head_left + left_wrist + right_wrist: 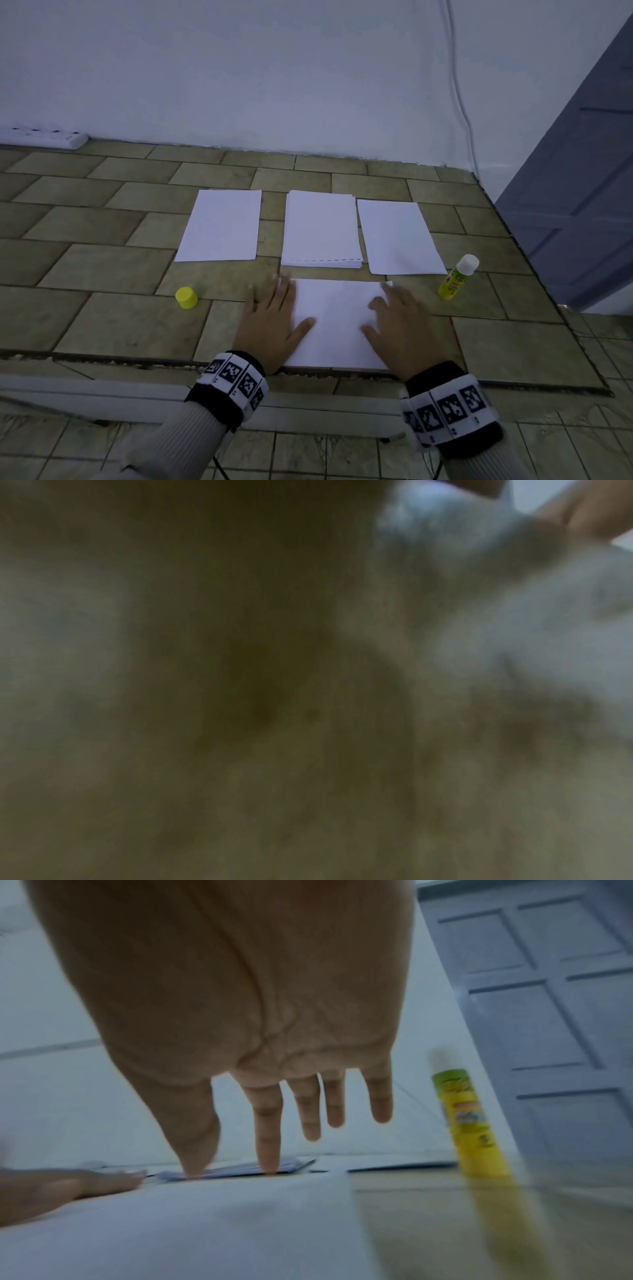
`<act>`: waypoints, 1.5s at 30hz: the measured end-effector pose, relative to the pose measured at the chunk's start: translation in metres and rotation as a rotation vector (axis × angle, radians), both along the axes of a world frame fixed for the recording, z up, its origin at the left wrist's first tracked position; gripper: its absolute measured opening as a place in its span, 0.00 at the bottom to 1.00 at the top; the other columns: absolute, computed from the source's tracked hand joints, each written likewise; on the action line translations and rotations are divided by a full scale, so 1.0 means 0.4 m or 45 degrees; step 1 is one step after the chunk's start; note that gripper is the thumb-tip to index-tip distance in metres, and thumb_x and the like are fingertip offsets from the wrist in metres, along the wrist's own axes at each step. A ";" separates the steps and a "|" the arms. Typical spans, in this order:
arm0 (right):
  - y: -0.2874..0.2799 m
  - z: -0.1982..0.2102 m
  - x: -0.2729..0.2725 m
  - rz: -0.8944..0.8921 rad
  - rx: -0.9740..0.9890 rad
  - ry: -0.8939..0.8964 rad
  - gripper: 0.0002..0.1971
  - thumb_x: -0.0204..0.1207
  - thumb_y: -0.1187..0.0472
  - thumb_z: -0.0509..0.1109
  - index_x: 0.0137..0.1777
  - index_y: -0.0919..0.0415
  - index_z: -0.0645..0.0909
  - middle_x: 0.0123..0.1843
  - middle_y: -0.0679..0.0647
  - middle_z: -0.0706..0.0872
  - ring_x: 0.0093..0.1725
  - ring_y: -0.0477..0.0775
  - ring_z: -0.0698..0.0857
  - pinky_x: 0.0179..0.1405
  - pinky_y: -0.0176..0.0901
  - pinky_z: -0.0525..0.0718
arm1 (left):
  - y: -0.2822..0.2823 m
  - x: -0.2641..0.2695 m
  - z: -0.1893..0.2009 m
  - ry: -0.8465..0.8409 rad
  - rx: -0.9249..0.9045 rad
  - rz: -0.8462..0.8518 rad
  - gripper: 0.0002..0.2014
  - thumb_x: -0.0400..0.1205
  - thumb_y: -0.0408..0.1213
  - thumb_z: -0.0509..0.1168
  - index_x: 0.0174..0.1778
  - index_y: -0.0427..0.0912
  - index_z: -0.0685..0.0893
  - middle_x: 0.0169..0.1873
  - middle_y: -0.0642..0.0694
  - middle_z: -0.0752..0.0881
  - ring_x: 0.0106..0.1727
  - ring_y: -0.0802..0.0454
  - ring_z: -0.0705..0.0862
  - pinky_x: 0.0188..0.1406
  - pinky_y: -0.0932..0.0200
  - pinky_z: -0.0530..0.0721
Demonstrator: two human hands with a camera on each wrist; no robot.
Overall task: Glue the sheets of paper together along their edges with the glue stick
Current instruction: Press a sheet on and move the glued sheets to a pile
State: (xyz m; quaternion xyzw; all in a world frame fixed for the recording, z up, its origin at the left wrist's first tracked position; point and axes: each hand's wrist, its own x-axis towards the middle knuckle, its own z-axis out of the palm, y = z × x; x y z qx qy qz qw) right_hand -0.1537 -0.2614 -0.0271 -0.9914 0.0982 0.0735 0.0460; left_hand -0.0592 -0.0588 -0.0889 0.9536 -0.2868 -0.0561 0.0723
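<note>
A white sheet of paper (337, 322) lies at the near edge of the tiled table top (102, 260). My left hand (274, 318) rests flat on its left edge, fingers straight. My right hand (397, 322) lies spread over its right part, fingers straight (270, 1123). The yellow glue stick (457, 277) stands uncapped just right of the sheet, white glue on top; the right wrist view shows the glue stick (469, 1123) beside my fingers. Its yellow cap (186, 297) stands left of my left hand. The left wrist view is a dark blur.
Farther back lie a single sheet (221, 226) on the left, a stack of sheets (322, 229) in the middle and another sheet (399, 238) on the right. A white power strip (44, 137) sits at the wall. A grey door (582, 178) stands right.
</note>
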 end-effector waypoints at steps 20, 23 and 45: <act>-0.004 -0.144 0.051 -0.085 0.127 -0.135 0.48 0.68 0.29 0.18 0.85 0.51 0.46 0.86 0.44 0.48 0.84 0.43 0.46 0.81 0.62 0.39 | 0.002 0.006 -0.027 -0.109 0.005 0.002 0.43 0.80 0.62 0.28 0.85 0.36 0.50 0.86 0.41 0.50 0.86 0.47 0.46 0.83 0.40 0.42; -0.042 -0.139 0.038 -0.190 0.061 -0.105 0.42 0.75 0.32 0.27 0.85 0.52 0.47 0.86 0.44 0.47 0.84 0.44 0.46 0.81 0.66 0.43 | 0.003 0.006 -0.027 -0.100 0.025 0.001 0.44 0.79 0.62 0.26 0.86 0.36 0.47 0.86 0.41 0.47 0.86 0.48 0.43 0.82 0.41 0.39; -0.025 -0.141 0.035 0.024 0.039 -0.082 0.55 0.60 0.30 0.07 0.85 0.55 0.40 0.86 0.47 0.42 0.84 0.44 0.41 0.80 0.59 0.36 | 0.004 0.009 -0.030 -0.073 0.013 -0.007 0.49 0.80 0.65 0.20 0.84 0.33 0.57 0.84 0.37 0.57 0.85 0.43 0.55 0.81 0.36 0.51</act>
